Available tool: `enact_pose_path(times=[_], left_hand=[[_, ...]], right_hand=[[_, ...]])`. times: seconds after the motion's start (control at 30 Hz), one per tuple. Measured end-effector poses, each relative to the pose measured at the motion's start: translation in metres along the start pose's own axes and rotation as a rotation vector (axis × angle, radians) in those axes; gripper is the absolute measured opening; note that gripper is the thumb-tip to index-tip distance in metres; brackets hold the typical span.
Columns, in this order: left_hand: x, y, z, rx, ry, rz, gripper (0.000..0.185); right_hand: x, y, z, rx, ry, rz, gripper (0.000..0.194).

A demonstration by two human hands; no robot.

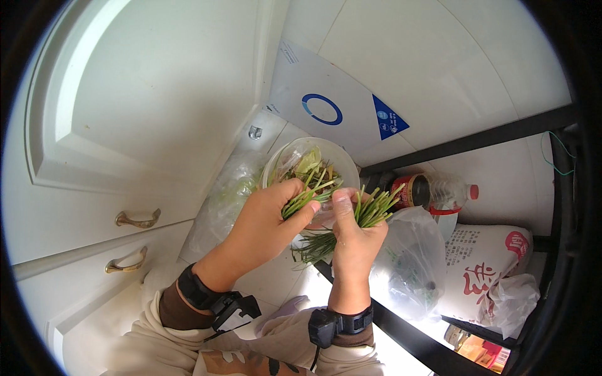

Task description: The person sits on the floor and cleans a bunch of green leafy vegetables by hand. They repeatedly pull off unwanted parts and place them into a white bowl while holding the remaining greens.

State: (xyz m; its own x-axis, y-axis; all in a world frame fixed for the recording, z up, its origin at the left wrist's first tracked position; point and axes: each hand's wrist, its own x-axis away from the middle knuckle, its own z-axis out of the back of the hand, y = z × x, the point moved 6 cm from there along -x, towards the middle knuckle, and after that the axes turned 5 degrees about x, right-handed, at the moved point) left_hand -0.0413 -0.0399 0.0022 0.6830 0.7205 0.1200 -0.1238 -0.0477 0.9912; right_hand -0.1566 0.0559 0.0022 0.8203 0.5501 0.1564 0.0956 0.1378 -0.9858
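Observation:
My left hand [277, 221] is closed on a small bunch of green stalks [301, 199], whose cut ends point up and right. A thicker bundle of thin green stems [376, 207] is gripped in my right hand [355, 230]; dark green leafy tips [315, 246] show below and left of that hand. The two hands are close together over the near side of a round whitish plastic bin [348, 162]. Inside the bin lie a clear bag liner, a pale leaf [309, 160] and plant scraps.
Clear plastic bags [225, 202] rest between the bin and the white cabinet [155, 117]. On the right, a black metal rack [479, 138] holds a bottle with a red cap [444, 192], a translucent bag [409, 263] and a large printed white sack [489, 263]. A white printed panel [324, 84] is behind the bin.

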Motion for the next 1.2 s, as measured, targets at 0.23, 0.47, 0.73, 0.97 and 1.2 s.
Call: enact_pose_path(times=[0.23, 0.47, 0.73, 0.97, 1.2], left_hand=[[0.001, -0.014, -0.007, 0.315, -0.161, 0.222, 0.02], [0.002, -0.017, -0.009, 0.406, -0.149, 0.258, 0.017], [0.0, -0.012, -0.008, 0.547, -0.103, 0.217, 0.017], [0.0, -0.011, -0.014, 0.552, -0.205, 0.218, 0.021], [-0.002, -0.011, -0.004, 0.591, -0.053, 0.269, 0.032]], right_hand=[[-0.001, -0.001, 0.008, -0.062, 0.059, -0.003, 0.017], [-0.003, -0.004, 0.01, -0.076, 0.065, 0.025, 0.021], [-0.002, -0.005, -0.003, -0.425, -0.134, -0.131, 0.039], [0.003, 0.004, -0.012, -0.381, -0.27, -0.181, 0.033], [-0.001, 0.004, -0.001, -0.59, -0.156, -0.189, 0.025]])
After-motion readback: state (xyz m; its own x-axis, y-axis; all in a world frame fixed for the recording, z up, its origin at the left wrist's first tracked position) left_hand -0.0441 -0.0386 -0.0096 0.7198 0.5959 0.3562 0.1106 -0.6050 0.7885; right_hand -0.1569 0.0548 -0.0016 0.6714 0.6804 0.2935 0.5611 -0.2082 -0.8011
